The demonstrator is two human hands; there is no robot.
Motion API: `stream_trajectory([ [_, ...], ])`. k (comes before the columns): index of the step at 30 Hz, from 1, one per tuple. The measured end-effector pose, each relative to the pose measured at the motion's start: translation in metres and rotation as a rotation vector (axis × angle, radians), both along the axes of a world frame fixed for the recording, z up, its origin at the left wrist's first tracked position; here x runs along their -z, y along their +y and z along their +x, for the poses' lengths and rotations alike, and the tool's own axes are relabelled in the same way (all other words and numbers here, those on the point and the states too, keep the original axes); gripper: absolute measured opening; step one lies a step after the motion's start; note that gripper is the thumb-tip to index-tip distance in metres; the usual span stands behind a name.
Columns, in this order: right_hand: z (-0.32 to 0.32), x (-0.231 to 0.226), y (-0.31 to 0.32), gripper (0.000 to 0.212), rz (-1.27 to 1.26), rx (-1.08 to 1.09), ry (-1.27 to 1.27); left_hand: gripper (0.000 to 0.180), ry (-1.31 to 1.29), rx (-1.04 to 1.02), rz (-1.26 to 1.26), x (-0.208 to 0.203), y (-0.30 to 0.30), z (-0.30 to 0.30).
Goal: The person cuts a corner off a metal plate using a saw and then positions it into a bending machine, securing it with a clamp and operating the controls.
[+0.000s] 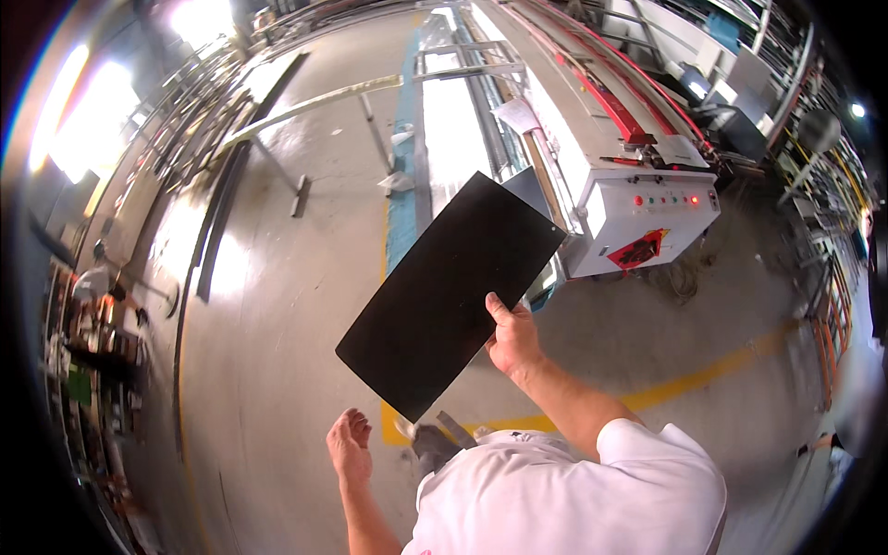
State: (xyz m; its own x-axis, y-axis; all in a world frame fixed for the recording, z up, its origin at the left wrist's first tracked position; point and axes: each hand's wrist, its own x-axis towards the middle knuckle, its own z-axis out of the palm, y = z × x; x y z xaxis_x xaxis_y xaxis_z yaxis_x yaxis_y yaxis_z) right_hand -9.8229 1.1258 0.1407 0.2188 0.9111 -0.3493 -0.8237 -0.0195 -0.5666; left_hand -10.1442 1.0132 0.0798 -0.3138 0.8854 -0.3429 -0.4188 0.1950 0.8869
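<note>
A flat black rectangular panel (453,291) is held out tilted in front of my body, one corner pointing down toward my feet. My right hand (513,340) grips its right-hand long edge, thumb lying on the upper face and the fingers hidden underneath. Near the panel's lowest corner there is a gap, and left of it my left hand (350,446) hangs free with loosely bent fingers and nothing in it. Just past the panel's far right corner stands a long machine with a white control box (647,217), carrying coloured buttons and lit red lamps.
Red rails (601,92) run along the machine's top. A pale metal frame (314,104) on legs stands ahead to the left, beyond it long stacked bars (208,120). Cluttered shelves (88,370) line the left side. A yellow floor line (684,381) curves at the right.
</note>
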Motion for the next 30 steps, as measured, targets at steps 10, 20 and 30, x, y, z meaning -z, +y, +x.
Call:
stream_trajectory([
  [10, -0.045, 0.018, 0.143, 0.013, -0.038, 0.281, -0.47, 0.03, -0.191, 0.501, -0.209, 0.09, 0.286, -0.012],
  [20, -0.016, -0.013, 0.156, 0.017, -0.179, 0.545, -0.812, 0.024, 0.261, 0.783, 0.073, 0.053, 0.473, 0.072],
  [30, 0.085, 0.031, 0.09, 0.019, -0.16, 0.625, -0.661, 0.034, 0.401, 1.013, 0.194, 0.069, 0.425, 0.219],
])
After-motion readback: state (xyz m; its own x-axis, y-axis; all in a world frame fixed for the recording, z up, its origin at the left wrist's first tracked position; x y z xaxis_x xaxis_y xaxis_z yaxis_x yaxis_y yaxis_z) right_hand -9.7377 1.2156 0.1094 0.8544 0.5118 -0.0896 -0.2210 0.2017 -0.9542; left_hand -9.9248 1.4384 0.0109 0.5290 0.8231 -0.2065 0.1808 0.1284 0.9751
